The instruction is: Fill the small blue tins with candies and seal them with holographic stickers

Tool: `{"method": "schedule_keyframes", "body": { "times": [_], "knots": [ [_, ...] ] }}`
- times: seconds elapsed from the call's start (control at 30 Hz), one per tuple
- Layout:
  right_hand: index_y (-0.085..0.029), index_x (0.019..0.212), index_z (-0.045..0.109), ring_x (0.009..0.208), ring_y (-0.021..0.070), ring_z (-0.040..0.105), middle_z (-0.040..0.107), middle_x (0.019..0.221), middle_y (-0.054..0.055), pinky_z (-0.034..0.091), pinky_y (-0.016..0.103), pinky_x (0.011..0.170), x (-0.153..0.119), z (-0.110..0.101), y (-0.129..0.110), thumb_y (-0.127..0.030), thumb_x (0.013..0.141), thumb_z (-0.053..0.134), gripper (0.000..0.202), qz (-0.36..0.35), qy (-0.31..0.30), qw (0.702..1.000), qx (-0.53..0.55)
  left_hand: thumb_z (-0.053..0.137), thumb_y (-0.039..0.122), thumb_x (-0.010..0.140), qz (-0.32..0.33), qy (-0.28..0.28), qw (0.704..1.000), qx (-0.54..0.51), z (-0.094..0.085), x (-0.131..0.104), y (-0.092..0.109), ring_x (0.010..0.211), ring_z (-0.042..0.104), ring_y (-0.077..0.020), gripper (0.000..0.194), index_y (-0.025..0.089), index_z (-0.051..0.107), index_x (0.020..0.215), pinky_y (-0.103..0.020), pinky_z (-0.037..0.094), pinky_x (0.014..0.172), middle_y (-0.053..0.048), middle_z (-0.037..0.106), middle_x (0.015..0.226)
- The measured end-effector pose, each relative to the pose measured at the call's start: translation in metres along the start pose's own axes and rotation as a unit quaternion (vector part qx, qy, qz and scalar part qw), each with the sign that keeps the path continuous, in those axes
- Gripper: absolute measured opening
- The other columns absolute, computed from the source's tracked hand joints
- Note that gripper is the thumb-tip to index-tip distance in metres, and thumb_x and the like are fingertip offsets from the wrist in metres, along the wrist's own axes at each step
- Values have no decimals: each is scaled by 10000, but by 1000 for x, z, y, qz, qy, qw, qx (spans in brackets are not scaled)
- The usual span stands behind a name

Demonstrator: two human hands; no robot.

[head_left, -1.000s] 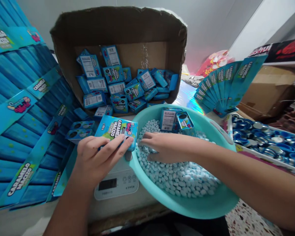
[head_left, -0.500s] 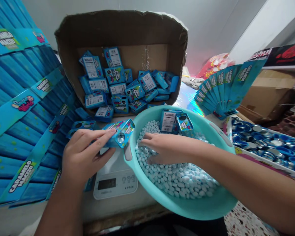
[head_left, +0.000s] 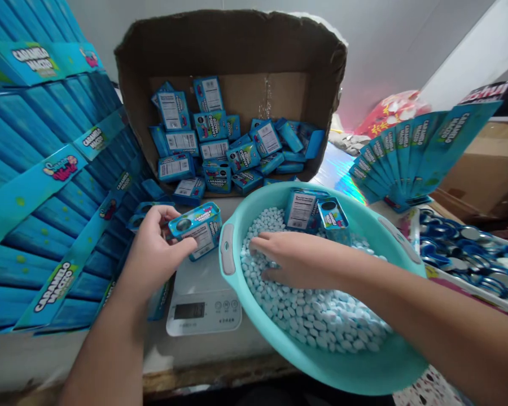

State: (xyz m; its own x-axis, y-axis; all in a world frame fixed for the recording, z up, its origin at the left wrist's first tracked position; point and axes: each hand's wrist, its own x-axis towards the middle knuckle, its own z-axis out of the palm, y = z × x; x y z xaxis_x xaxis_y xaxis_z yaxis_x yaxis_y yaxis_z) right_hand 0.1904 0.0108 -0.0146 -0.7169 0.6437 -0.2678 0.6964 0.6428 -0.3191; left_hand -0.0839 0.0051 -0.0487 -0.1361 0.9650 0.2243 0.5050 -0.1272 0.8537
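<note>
Held tin: the blue tin (head_left: 201, 232) is in the left hand (head_left: 156, 248), just left of the basin (head_left: 338, 376) and over the back of the scale (head_left: 204, 313); I cannot tell whether it touches the scale.
Left grip: narrow, closed on the tin, thumb against the near panel and fingers around the left end.
Right grip: the right hand (head_left: 285, 255) is dipped among the candies (head_left: 317, 324), fingers partly curled; whether any are clasped, I cannot tell.
Tin handling: probably light and stiff, thin-walled enough to dent, with a smooth, slightly slippery print. Best held across its narrow sides, keeping the fingers off the dark round patch on its narrow top.
Candy handling: small, hard-looking and loose, likely to roll and spill; a cupped scoop from below suits them better than a pinch.
Tins in basin: a back-panel tin (head_left: 301, 211) and a smaller-looking tin (head_left: 333, 217) lean at the far wall.
Tin's turn: half a second ago an end faced the basin; now the white-printed panel faces the viewer.
Right hand's place: nearly unchanged, among the candies.
</note>
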Motion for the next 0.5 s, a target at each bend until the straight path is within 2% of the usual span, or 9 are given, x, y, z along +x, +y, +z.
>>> {"method": "schedule_keyframes", "body": {
  "times": [0.1,0.17,0.23,0.37,0.5],
  "knots": [
    [-196,1090,592,822,237,627,633,1021,81,416,328,621,0,-1,1,-350,894,616,250,-3,-6,1000,5,698,185,665,-14,-60,998,26,-2,0,-2,871,671,-216,610,266,530,1246,-302,555,627,-57,588,1081],
    [-198,1033,603,795,223,614,630,1012,77,399,321,606,0,-3,0,-369,890,630,224,3,-17,1000,0,702,253,731,-21,-106,994,20,-5,0,1,989,675,-248,634,280,517,1337,-332,578,698,-93,582,1200],
    [-198,1007,613,791,219,607,630,1020,76,391,321,601,1,-5,-1,-378,880,652,223,9,-29,1000,-4,715,362,780,-15,-109,994,-22,-7,-1,5,1076,660,-271,580,268,548,1327,-364,587,778,-104,611,1228],
    [-197,991,629,787,220,602,638,1018,77,396,329,600,1,-7,-5,-376,859,677,228,14,-34,999,-9,754,409,784,24,5,992,-124,-9,0,12,1089,657,-253,441,243,644,1177,-406,557,925,-69,686,1111],
    [-198,927,638,783,236,608,662,945,83,414,337,610,0,-4,-7,-311,837,669,147,34,-17,999,-13,766,347,788,30,108,977,-183,-7,0,16,950,683,-209,236,242,707,991,-367,564,861,-25,700,926]
  ]
}}
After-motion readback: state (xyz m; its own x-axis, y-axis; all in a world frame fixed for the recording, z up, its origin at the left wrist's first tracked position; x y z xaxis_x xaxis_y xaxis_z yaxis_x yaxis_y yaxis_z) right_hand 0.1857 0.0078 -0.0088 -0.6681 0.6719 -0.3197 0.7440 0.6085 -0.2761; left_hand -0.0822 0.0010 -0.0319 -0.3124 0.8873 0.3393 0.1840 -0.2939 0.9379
